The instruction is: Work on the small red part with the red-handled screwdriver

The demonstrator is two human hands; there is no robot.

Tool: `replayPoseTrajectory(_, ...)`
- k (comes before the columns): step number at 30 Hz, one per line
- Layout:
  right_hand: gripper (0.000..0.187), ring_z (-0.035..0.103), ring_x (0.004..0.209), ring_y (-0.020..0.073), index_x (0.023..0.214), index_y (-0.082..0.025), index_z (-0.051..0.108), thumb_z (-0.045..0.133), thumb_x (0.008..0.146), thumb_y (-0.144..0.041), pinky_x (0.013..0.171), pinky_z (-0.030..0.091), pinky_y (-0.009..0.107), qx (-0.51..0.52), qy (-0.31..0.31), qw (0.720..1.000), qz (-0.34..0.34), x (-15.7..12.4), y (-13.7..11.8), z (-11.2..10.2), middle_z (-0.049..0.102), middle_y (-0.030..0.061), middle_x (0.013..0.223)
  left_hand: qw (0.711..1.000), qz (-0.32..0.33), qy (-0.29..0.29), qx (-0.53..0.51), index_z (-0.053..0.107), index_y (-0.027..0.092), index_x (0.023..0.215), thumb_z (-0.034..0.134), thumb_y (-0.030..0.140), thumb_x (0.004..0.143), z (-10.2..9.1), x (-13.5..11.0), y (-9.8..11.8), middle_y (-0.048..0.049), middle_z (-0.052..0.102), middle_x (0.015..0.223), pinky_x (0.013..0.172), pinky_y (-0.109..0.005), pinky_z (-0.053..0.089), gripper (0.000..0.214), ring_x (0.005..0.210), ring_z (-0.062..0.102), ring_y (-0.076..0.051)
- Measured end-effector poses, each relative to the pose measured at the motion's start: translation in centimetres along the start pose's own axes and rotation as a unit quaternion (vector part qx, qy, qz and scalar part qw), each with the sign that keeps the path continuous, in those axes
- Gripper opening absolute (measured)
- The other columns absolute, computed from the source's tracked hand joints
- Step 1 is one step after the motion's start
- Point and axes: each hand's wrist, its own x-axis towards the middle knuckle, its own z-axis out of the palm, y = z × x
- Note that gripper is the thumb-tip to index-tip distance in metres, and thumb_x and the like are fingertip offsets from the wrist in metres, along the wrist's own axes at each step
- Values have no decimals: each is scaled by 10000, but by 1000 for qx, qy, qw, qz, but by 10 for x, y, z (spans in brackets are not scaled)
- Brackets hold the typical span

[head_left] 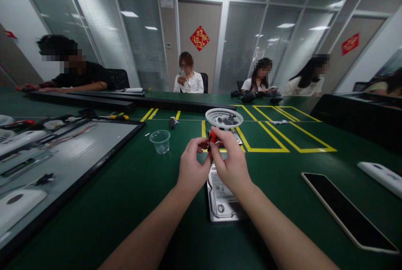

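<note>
Both my hands meet above a silver hard drive lying flat on the green table. My right hand pinches a small red and black tool at its fingertips. My left hand is curled, its fingers touching the same small tool from the left. The hands hide the far end of the drive. Just beyond the hands stands a white perforated basket with small dark parts inside.
A clear plastic cup stands left of the hands. A large framed panel with white devices fills the left. A phone and a white device lie right. Yellow tape lines mark the table. Several people sit along the far side.
</note>
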Motion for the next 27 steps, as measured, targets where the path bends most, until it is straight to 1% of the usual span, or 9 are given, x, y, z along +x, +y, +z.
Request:
replayPoseTrajectory(3,437,664,1165,250,1454,-307,567,566,1035,-183,994,602,462,-5,0,1000,7,0,0,-1,657,96,1244,1000,-3,-3,4,631,219,1117,660,100,903,-1,0,0,-41,725,1013,809,-332,560,246,898,692,-183)
replayPoseTrajectory(7,450,653,1225,248,1481,-308,537,516,1055,-166,1043,579,472,5,-5,1000,13,-1,0,0,655,98,1333,999,4,-30,-18,642,223,1183,600,103,954,-1,0,1,-47,745,1074,841,-333,562,261,936,709,-177)
replayPoseTrajectory(9,436,655,1217,242,1465,-305,550,502,1059,-153,1037,581,463,6,-3,1000,9,0,1,1,659,98,1326,999,4,-29,-20,637,223,1213,616,105,944,0,1,0,-52,742,1107,855,-334,557,294,968,705,-182)
replayPoseTrajectory(12,400,665,1161,242,1425,-288,584,540,1048,-163,996,596,452,-4,2,1000,4,0,1,0,658,100,1238,1000,1,-16,-7,640,212,1142,671,87,885,0,1,0,-37,726,1040,836,-324,542,288,943,688,-184)
replayPoseTrajectory(15,416,666,1145,246,1439,-291,574,574,1038,-185,990,598,456,-9,5,1000,5,0,1,0,648,96,1213,1000,-4,-18,-6,646,211,1068,649,82,898,-1,1,1,-22,719,973,813,-311,533,214,890,683,-173)
replayPoseTrajectory(19,435,667,1186,249,1476,-315,540,516,1062,-184,1013,592,471,1,2,1000,14,0,1,0,661,100,1305,999,-9,-37,-27,651,222,1161,587,123,972,-1,0,1,-46,745,1063,847,-326,547,223,949,707,-179)
replayPoseTrajectory(22,430,667,1213,248,1470,-310,550,473,1073,-163,1024,592,473,8,-3,1000,11,0,1,0,673,102,1333,999,-8,-31,-33,624,222,1225,623,152,963,0,0,-1,-62,740,1123,873,-345,553,271,991,710,-191)
replayPoseTrajectory(25,429,662,1230,245,1465,-311,561,478,1071,-163,1036,589,468,9,-6,1000,8,-1,1,1,672,101,1338,1000,-7,-12,-13,627,218,1151,678,150,919,0,0,-2,-53,725,1064,848,-343,550,248,962,697,-194)
replayPoseTrajectory(27,433,669,1211,246,1475,-316,556,502,1067,-179,1031,593,469,6,-5,1000,12,-1,2,1,676,98,1317,1000,-9,-11,-5,629,218,1102,661,144,928,0,0,-2,-43,719,1016,831,-336,550,191,926,691,-187)
